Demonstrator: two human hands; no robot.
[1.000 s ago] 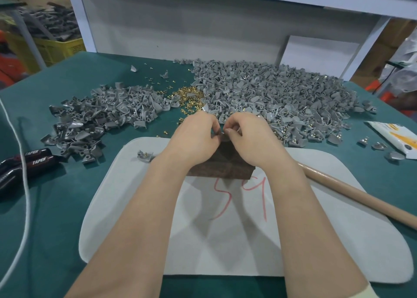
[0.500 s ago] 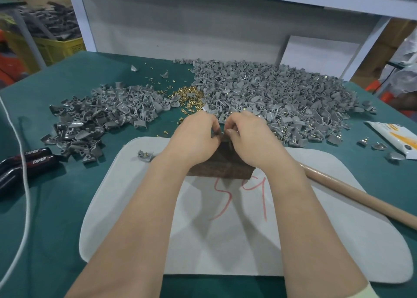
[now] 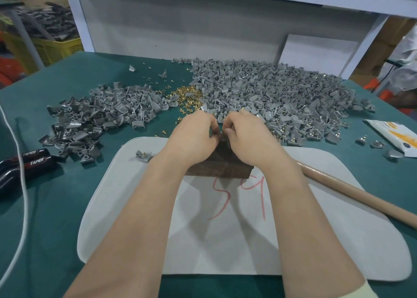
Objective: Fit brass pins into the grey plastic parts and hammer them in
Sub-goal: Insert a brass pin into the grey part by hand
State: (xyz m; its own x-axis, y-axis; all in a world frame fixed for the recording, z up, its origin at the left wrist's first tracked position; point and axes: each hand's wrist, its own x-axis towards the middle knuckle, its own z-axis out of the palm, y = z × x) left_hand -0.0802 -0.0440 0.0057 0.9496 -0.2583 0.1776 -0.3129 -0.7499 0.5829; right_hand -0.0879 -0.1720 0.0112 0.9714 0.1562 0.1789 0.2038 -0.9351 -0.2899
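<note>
Barely moved since earlier: left hand point(image 3: 194, 137) and right hand point(image 3: 246, 137), fingers curled, tips pinching a small grey part point(image 3: 220, 136) over the wooden block point(image 3: 221, 165) at its far edge; pin hidden. Step judged: pin fitting. Next, probably: part set flat on block, wooden handle point(image 3: 352, 193) right of block taken up.

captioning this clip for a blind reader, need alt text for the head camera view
A person's left hand and right hand, both curled, meet atop a dark brown wooden block on a white rounded pad. Behind lie heaps of grey plastic parts and loose brass pins on the green table.
</note>
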